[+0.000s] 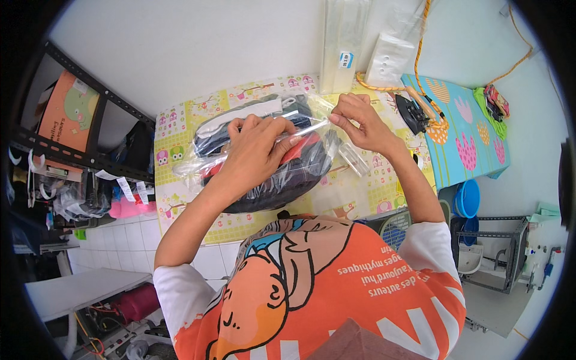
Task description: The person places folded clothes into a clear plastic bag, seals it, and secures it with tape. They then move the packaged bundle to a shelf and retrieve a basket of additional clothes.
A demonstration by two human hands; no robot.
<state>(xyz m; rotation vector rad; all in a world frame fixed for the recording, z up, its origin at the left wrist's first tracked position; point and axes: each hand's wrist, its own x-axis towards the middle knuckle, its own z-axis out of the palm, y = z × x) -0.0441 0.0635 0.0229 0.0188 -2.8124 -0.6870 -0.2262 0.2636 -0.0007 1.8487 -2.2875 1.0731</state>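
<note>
A clear plastic bag packed with folded clothes in dark, grey and red lies on the patterned table. My left hand rests on top of it, fingers apart and pressing on the plastic. At the bag's right end my right hand is closed in a pinch on a shiny clear plastic strip. That strip runs from the right fingertips toward my left thumb; whether it is tape or the bag's edge I cannot tell. Just below my right hand lies a small clear plastic piece.
Clear bag packs lean on the wall behind the table. An iron with an orange cord stands to the right on a blue cloth. A dark metal rack holds boxes and bags at left. Blue basins sit lower right.
</note>
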